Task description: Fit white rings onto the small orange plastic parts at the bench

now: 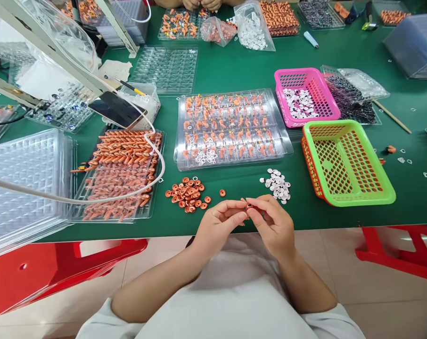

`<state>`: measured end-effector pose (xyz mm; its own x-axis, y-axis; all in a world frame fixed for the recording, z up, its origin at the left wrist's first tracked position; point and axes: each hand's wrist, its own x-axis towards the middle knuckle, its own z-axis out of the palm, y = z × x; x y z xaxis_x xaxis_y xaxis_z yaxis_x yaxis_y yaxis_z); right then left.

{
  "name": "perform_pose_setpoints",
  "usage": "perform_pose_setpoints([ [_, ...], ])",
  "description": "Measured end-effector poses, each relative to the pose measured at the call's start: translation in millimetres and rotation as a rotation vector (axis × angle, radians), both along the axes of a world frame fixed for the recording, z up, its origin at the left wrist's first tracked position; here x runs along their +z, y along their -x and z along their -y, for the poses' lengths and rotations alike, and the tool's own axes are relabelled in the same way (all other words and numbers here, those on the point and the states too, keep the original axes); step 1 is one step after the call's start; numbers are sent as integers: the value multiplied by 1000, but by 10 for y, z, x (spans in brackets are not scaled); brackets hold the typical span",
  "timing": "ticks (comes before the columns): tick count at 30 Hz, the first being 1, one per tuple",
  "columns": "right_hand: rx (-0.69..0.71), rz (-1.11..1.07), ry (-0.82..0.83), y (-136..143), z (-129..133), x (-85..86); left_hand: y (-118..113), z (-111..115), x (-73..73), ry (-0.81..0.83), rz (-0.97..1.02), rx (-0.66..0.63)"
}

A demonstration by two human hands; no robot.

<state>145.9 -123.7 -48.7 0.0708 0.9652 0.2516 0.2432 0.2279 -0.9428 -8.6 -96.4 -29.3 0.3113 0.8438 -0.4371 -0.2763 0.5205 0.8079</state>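
Observation:
My left hand [218, 226] and my right hand [277, 228] meet near the table's front edge, fingertips pinched together. Between them is a small orange part [249, 206] with a dark hole, mostly hidden by the fingers. To the left of my hands lies a pile of orange ring-like discs [188, 192], with one loose disc [222, 192] closer to my fingers. Just beyond my right hand is a pile of small white round pieces [279, 184]. A clear tray [234, 125] farther back holds rows of orange curved parts and some white rings.
On the right stand a green basket [358, 200] and a pink basket [307, 74] with white pieces. To the left, a tray of orange parts [119, 172] lies under a white hose [103, 199], beside stacked clear trays [26, 174]. Across the table another person's hands [202, 4] show.

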Motion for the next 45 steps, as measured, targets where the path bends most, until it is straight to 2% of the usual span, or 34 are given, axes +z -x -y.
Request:
perform_pose_setpoints([
  [6, 49, -301, 312, -32, 14, -40, 19, -54, -35, -225, -215, -90],
  [10, 74, -516, 453, -55, 2, -104, 71, -102, -75, -484, -396, -149],
  [14, 128, -723, 522, -50, -27, -102, 124, -152, -108, -696, -437, -193],
  [18, 129, -811, 502, -28, -49, -62, 129, -167, -154, -696, -356, -181],
  [27, 192, -594, 374, -65, 62, -77, 154, -125, -142, -645, -307, -174],
  [34, 139, -222, 93, -75, 69, -14, 168, -105, -114, -929, -389, -181],
  [40, 166, -244, 60, -68, 78, -43, 190, -119, -142, -1157, -418, -179],
  [45, 234, -190, 48, -94, 83, -35, 212, -114, -125, -1157, -430, -231],
])
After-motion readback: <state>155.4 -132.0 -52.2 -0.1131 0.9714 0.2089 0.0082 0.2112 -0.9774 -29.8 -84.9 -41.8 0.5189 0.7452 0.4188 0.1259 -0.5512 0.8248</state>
